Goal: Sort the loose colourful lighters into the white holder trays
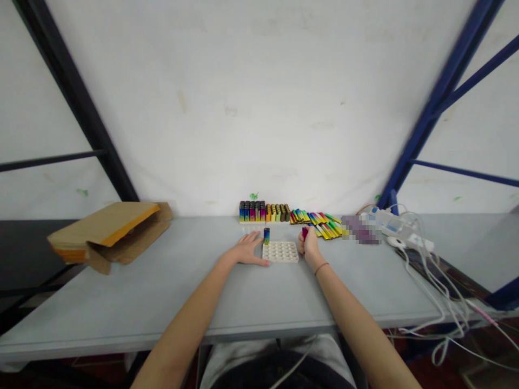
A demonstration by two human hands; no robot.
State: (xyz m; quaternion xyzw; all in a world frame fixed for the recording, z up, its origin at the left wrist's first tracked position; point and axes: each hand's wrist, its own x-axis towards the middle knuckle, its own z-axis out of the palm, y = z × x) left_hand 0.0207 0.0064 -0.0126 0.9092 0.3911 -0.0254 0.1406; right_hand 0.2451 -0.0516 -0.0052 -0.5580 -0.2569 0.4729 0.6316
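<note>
A white tray with round holes (pixel 281 252) lies on the grey table (pixel 227 292) in front of me. One multicoloured lighter (pixel 266 235) stands upright in its far left corner. My left hand (pixel 248 249) rests flat on the table, fingers spread, touching the tray's left edge. My right hand (pixel 310 244) is closed around a red and purple lighter (pixel 305 233) just right of the tray. A row of upright lighters (pixel 263 211) stands by the wall, and a heap of loose lighters (pixel 318 220) lies to its right.
An open cardboard box (pixel 109 233) lies on its side at the table's left. A white power strip with tangled cables (pixel 409 243) occupies the right side. Dark blue and black shelf struts (pixel 438 102) frame the white wall.
</note>
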